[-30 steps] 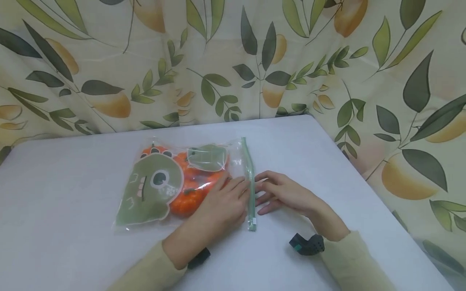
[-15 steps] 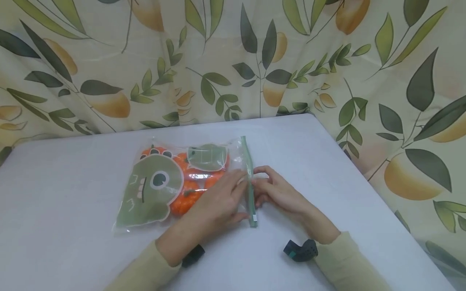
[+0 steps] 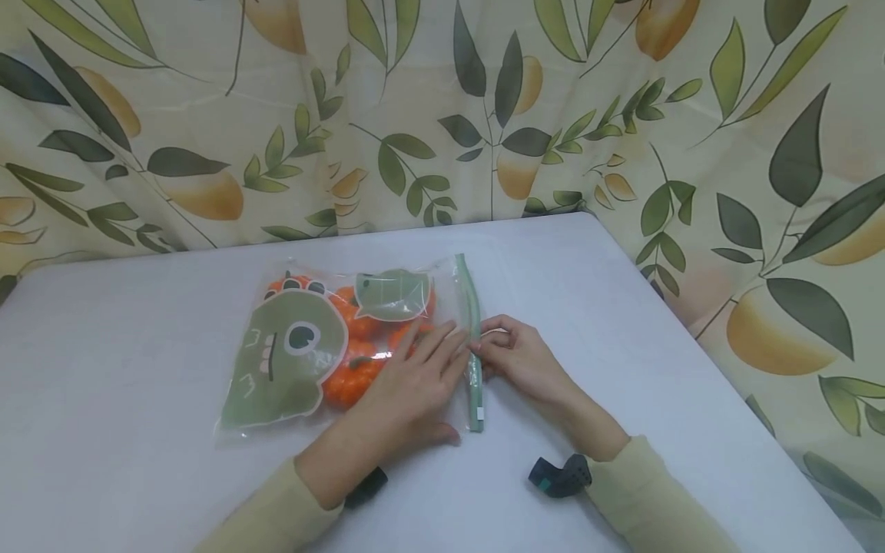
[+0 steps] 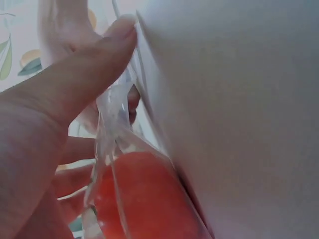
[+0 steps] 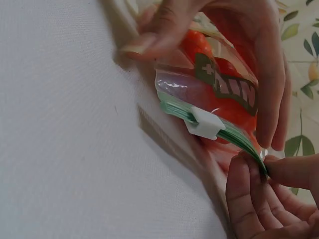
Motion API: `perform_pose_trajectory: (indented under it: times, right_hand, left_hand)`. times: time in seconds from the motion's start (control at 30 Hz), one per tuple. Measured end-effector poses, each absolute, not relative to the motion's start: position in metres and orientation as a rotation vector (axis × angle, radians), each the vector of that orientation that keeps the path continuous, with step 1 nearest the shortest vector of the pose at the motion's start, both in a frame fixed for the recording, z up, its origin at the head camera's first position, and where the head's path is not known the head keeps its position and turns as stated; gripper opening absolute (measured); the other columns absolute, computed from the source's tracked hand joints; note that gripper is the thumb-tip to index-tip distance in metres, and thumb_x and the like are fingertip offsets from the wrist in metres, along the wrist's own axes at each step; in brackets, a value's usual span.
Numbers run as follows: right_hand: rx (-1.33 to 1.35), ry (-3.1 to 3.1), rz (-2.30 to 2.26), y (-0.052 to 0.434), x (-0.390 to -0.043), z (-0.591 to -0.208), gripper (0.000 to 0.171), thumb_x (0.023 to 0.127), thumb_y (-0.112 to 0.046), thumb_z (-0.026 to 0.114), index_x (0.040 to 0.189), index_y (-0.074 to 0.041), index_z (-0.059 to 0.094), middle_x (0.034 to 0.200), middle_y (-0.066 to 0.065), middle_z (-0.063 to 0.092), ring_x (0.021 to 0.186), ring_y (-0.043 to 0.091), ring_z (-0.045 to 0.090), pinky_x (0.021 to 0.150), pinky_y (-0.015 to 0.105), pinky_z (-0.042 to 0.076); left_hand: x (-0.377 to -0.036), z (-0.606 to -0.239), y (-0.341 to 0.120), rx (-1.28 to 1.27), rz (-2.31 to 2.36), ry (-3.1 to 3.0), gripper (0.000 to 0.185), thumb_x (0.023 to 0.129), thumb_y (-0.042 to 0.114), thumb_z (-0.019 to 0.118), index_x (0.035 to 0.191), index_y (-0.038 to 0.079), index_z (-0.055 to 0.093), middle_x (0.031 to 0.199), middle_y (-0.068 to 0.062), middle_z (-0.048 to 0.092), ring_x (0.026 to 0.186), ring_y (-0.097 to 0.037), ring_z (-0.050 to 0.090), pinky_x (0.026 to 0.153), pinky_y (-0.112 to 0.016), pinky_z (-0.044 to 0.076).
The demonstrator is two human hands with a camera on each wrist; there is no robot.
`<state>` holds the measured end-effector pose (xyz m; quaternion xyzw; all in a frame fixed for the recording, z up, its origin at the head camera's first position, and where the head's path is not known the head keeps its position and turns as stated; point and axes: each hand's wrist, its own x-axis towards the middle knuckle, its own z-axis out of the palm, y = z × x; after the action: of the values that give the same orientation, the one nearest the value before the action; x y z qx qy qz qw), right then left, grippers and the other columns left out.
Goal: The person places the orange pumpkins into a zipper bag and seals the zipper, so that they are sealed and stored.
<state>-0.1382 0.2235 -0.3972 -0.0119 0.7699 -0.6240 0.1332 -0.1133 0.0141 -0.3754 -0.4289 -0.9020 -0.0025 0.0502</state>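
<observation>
A clear zipper bag point(image 3: 286, 392) printed with a green dinosaur lies flat on the table. Inside it are several orange toy pumpkins point(image 3: 349, 382). My left hand point(image 3: 415, 384) rests on the bag's right part with fingers spread fairly straight, its thumb held out toward the near side. With thumb and fingers, my right hand point(image 3: 528, 365) pinches the green zip strip point(image 3: 475, 384) around its middle. A white slider point(image 5: 205, 123) sits on the strip near its near end in the right wrist view. In the left wrist view one orange pumpkin point(image 4: 144, 199) presses against the clear film.
The table point(image 3: 124, 369) has a white cover and ends at a back edge against a leaf-and-fruit patterned curtain point(image 3: 415, 115). A dark wrist-worn device point(image 3: 561, 476) sits by the right sleeve, and another point(image 3: 366, 488) shows under the left wrist.
My right hand has moved slightly left and gone from loosely spread fingers beside the strip to pinching it. My left hand's thumb has moved outward toward the near side. The bag has barely moved.
</observation>
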Motion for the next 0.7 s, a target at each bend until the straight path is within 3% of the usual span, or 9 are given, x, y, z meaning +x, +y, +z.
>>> perform_pose_trajectory:
  times: [0.13,0.3,0.57,0.7]
  right_hand:
    - [0.019,2.201,-1.821,0.225,-0.139,-0.397,0.031,0.095,-0.007,0.060,0.122,0.002,0.046,0.092,0.005,0.074,0.071,0.015,0.069,0.070,0.028,0.059]
    - [0.056,2.184,-1.820,0.229,-0.139,-0.395,0.037,0.095,-0.008,0.061,0.127,0.001,0.044,0.097,0.007,0.074,0.072,0.016,0.070,0.072,0.029,0.060]
    - [-0.043,1.953,-1.805,0.234,-0.139,-0.392,0.048,0.100,-0.014,0.056,0.139,0.008,0.041,0.114,0.017,0.067,0.082,0.020,0.069,0.074,0.033,0.060]
    - [-0.146,1.875,-1.690,0.241,-0.137,-0.388,0.037,0.098,-0.012,0.056,0.128,0.008,0.047,0.102,0.013,0.069,0.077,0.021,0.069,0.073,0.036,0.061]
  left_hand:
    - [-0.112,-0.375,0.014,-1.311,0.034,-2.762,0.101,0.075,0.062,0.077,0.153,0.013,0.037,0.163,-0.008,0.029,0.154,-0.029,0.018,0.123,-0.060,0.008]
    - [-0.111,-0.372,0.013,-1.335,0.137,-2.731,0.088,0.081,0.045,0.078,0.153,0.013,0.038,0.162,-0.006,0.030,0.154,-0.028,0.017,0.123,-0.062,0.007]
    - [-0.107,-0.372,0.014,-1.324,0.188,-2.723,0.071,0.093,0.031,0.065,0.154,0.013,0.035,0.162,-0.005,0.033,0.153,-0.027,0.023,0.123,-0.060,0.012]
    - [-0.108,-0.372,0.013,-1.286,0.153,-2.732,0.070,0.095,0.033,0.061,0.155,0.012,0.033,0.162,-0.005,0.031,0.152,-0.026,0.024,0.123,-0.059,0.014]
